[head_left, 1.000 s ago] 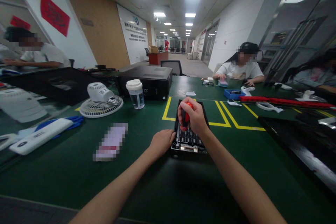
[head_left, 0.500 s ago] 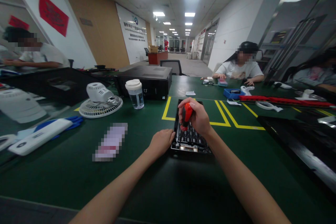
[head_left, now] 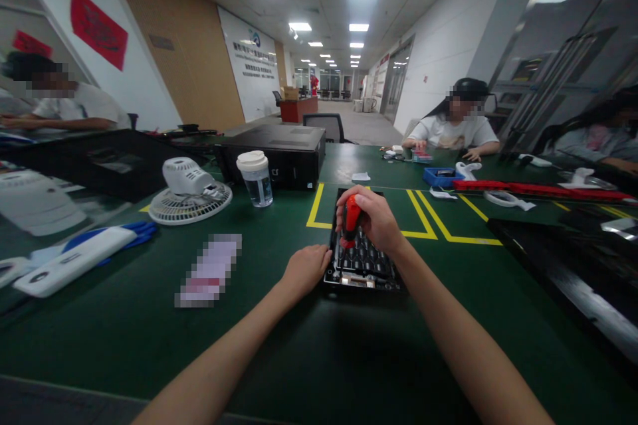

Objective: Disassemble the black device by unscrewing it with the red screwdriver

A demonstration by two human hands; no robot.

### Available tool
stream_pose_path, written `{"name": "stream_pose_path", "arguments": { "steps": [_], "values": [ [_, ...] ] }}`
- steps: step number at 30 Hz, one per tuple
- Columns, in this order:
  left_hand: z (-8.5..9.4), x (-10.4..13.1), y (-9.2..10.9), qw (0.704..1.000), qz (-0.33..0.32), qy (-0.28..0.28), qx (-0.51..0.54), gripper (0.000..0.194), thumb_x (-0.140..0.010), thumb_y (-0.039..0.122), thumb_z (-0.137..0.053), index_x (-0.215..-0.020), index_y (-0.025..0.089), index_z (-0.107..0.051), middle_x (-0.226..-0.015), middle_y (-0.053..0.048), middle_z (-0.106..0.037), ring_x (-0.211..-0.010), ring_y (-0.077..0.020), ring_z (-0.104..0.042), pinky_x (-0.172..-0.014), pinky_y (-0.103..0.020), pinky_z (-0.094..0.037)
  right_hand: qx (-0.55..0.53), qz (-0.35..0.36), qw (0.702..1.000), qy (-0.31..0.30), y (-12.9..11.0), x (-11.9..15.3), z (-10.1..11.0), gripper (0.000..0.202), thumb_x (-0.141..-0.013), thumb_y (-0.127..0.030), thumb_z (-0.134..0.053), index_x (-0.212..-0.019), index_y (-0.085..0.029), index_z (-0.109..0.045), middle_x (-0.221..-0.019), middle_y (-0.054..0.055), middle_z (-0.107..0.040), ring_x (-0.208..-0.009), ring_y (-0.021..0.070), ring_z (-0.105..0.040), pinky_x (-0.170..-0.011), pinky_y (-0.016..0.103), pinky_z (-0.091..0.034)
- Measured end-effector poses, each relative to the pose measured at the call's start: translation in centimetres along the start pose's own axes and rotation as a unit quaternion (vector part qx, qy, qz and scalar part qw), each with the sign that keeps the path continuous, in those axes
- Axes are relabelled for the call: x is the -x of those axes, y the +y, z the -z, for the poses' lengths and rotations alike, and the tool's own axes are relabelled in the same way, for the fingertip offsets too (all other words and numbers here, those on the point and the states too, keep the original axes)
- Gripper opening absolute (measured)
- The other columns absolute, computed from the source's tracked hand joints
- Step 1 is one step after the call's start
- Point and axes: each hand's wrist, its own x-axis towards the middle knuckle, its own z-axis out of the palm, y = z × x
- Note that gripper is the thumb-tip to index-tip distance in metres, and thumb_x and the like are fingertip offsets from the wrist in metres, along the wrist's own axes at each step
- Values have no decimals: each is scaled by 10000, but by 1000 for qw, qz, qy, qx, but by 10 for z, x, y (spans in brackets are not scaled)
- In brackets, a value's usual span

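In front of me on the green table lies a flat black case [head_left: 371, 267], with rows of dark rounded cells inside and a bright metal part near its front edge. My right hand [head_left: 375, 220] is closed around a screwdriver [head_left: 351, 218] with a red and black handle, held nearly upright over the left half of the case. The shaft and tip can hardly be made out. My left hand [head_left: 306, 270] lies at the case's left side, its fingers bent against the edge and holding it there.
Left of my hands are a phone [head_left: 210, 270], a cup with a white lid [head_left: 255, 178], a white fan [head_left: 190, 192] and a white power bank-like bar [head_left: 74, 260]. A black computer case [head_left: 279, 153] stands behind. A black panel [head_left: 563, 285] lies right; people sit across.
The screwdriver's handle has turned and shifted slightly left in my right hand. The left hand and the black case stay in place; the view has moved a little.
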Motion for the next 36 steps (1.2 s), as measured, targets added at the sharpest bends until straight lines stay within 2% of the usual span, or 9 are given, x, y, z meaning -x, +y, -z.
{"name": "stream_pose_path", "arguments": {
  "steps": [11,36],
  "values": [
    [2,1,2,1000,7,-10,2,411,-916,387,-211,-909,193,-574,-912,-61,-637,-850,-166,-588,-697,-251,-408,53,-4,999,-12,-3,0,6,198,-836,-308,-470,-839,-143,-580,-630,8,-583,-544,121,-583,-531,253,-497],
    [0,0,1,1000,2,0,8,416,-915,391,-203,-913,204,-575,-915,-59,-641,-848,-164,-593,-708,-261,-420,136,6,990,35,-8,0,6,173,-798,-325,-547,-752,-160,-524,-606,-16,-576,-535,112,-586,-527,243,-491]
  ]
}}
